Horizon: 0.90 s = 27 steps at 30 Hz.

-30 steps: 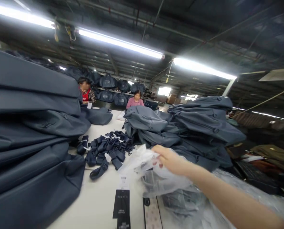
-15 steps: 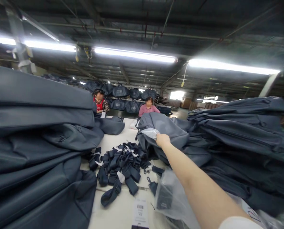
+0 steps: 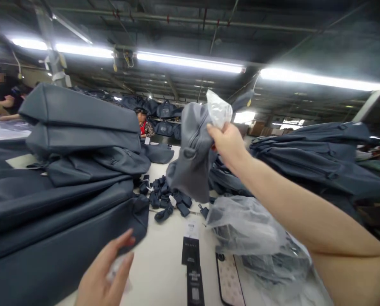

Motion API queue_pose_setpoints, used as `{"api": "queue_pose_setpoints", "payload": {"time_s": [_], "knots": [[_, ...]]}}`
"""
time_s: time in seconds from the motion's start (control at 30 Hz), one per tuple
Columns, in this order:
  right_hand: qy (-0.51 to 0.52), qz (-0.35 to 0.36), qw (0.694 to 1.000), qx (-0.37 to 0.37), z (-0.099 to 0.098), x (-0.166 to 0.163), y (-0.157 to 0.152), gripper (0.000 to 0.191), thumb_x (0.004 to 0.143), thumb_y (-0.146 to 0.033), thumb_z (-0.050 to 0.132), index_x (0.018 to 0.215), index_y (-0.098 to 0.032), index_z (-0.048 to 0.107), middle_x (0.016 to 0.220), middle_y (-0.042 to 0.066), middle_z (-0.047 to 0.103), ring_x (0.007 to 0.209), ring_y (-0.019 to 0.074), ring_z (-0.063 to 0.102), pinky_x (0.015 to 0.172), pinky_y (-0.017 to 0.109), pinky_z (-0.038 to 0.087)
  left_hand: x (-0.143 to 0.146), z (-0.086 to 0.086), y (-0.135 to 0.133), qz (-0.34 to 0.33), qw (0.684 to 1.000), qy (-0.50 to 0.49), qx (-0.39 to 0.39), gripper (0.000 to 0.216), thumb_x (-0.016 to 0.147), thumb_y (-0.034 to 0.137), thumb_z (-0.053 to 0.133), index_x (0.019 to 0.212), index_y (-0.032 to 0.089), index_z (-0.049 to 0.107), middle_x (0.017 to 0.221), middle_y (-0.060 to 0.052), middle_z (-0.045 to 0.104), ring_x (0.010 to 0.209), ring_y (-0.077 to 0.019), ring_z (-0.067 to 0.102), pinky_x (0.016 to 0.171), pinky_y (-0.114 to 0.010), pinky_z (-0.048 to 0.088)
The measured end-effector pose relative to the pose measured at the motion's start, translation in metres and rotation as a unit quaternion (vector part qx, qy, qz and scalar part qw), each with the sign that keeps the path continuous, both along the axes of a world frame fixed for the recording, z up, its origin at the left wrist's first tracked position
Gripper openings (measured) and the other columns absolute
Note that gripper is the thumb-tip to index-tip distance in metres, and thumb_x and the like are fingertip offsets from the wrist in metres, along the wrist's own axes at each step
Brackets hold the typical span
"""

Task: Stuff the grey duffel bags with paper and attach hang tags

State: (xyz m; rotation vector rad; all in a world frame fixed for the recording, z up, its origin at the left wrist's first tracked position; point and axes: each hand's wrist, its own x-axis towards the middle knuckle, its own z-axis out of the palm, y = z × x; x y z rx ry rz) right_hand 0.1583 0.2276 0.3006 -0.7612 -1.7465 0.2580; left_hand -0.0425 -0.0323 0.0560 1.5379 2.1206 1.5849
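Note:
My right hand [image 3: 230,142] is closed on a dark blue bag [image 3: 194,144] and a piece of clear plastic [image 3: 219,108] at its upper end. The bag hangs above the table, with a zip along its side and a loop or ring near the zip's end. My left hand [image 3: 109,272] is low at the left, thumb and fingers apart. A small whitish blurred thing shows behind its thumb; I cannot tell whether they touch. Below the bag lies a heap of dark straps [image 3: 164,195] with hooks and white wrapping.
Stacked dark bags [image 3: 91,131] rise at the left, and another stack [image 3: 307,157] at the right. Clear plastic bags [image 3: 250,225], a phone [image 3: 230,278] and black tags [image 3: 191,250] lie on the white table [image 3: 158,263]. A person [image 3: 143,123] in red works beyond it.
My right hand has lifted the bag off the table and drawn it nearer. My left hand has come into view. The view has shifted, showing the phone and another person at the far left.

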Motion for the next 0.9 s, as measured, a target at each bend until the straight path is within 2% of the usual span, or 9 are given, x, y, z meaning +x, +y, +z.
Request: {"api": "queue_pose_setpoints", "payload": {"time_s": [0.1,0.17,0.27,0.33,0.43,0.6,0.73,0.8,0.9], "knots": [[0.013,0.116,0.991,-0.069,-0.089,-0.014,-0.121,0.028,0.088,-0.042,0.055,0.084,-0.016,0.064,0.068,0.003,0.065,0.06,0.0171,0.061,0.063,0.029,0.053,0.002,0.047,0.002,0.024,0.995,0.087,0.051,0.056,0.086,0.054,0.044,0.129,0.021,0.053,0.126,-0.01,0.062,0.117,-0.0295,0.057,0.096,-0.044,0.047],[0.032,0.154,0.982,-0.1,-0.15,-0.016,-0.182,0.025,0.091,-0.038,0.052,0.084,-0.017,0.065,0.078,0.005,0.068,0.076,0.0199,0.065,0.076,0.031,0.052,0.007,0.062,-0.002,-0.016,0.995,0.097,-0.004,0.049,0.087,0.054,0.044,0.116,0.018,0.061,0.112,-0.009,0.068,0.104,-0.0276,0.063,0.088,-0.038,0.05],[-0.039,0.212,0.942,-0.256,-0.216,-0.01,-0.224,0.033,0.092,-0.044,0.049,0.084,-0.017,0.065,0.071,0.005,0.066,0.07,0.0193,0.062,0.071,0.03,0.051,0.01,0.052,-0.01,-0.058,0.986,0.085,-0.133,0.037,0.089,0.047,0.044,0.088,0.019,0.067,0.086,-0.006,0.072,0.082,-0.0235,0.066,0.073,-0.031,0.05],[-0.159,0.247,0.879,-0.376,-0.236,-0.001,-0.229,0.045,0.09,-0.054,0.046,0.07,-0.017,0.061,0.052,0.001,0.055,0.051,0.0157,0.053,0.053,0.027,0.045,0.007,0.032,-0.017,-0.047,0.984,0.077,-0.157,0.035,0.09,0.044,0.044,0.085,0.019,0.067,0.084,-0.006,0.072,0.081,-0.0231,0.066,0.072,-0.03,0.049],[-0.346,0.291,0.805,-0.383,-0.228,0.017,-0.229,0.062,0.09,-0.066,0.035,0.057,-0.016,0.052,0.047,-0.001,0.045,0.045,0.011,0.041,0.047,0.025,0.032,0.003,0.009,-0.028,-0.053,0.989,0.057,-0.127,0.035,0.091,0.042,0.042,0.087,0.018,0.068,0.086,-0.005,0.073,0.082,-0.0223,0.066,0.072,-0.029,0.048],[-0.471,0.369,0.797,-0.085,-0.18,0.042,-0.251,0.073,0.098,-0.057,0.009,0.064,-0.015,0.059,0.067,0.006,0.055,0.066,0.015,0.046,0.066,0.029,0.035,0.013,0.016,-0.031,-0.099,0.986,0.075,-0.112,0.034,0.091,0.044,0.046,0.089,0.018,0.069,0.084,-0.004,0.072,0.078,-0.021,0.065,0.071,-0.029,0.048],[-0.566,0.369,0.737,-0.026,-0.159,0.056,-0.262,0.054,0.098,-0.046,0.035,0.063,-0.016,0.063,0.068,0.005,0.059,0.066,0.0151,0.051,0.066,0.028,0.039,0.025,0.024,-0.034,-0.108,0.977,0.15,-0.106,0.036,0.093,0.045,0.044,0.092,0.019,0.068,0.087,-0.004,0.072,0.081,-0.0203,0.066,0.071,-0.028,0.047],[-0.554,0.338,0.76,-0.021,-0.149,0.067,-0.252,0.035,0.095,-0.033,0.044,0.075,-0.016,0.067,0.078,0.006,0.064,0.071,0.0157,0.057,0.067,0.027,0.043,0.028,0.023,-0.041,-0.075,0.967,0.224,-0.1,0.037,0.095,0.045,0.041,0.09,0.019,0.067,0.086,-0.005,0.072,0.082,-0.021,0.067,0.072,-0.029,0.048],[-0.433,0.24,0.869,0.012,-0.126,0.086,-0.215,0.037,0.086,-0.01,0.041,0.116,-0.018,0.062,0.111,0.008,0.065,0.095,0.0179,0.063,0.081,0.028,0.049,0.024,0.021,-0.06,-0.006,0.935,0.344,-0.081,0.04,0.097,0.043,0.036,0.09,0.018,0.067,0.086,-0.007,0.072,0.08,-0.0214,0.067,0.072,-0.03,0.049]]}}
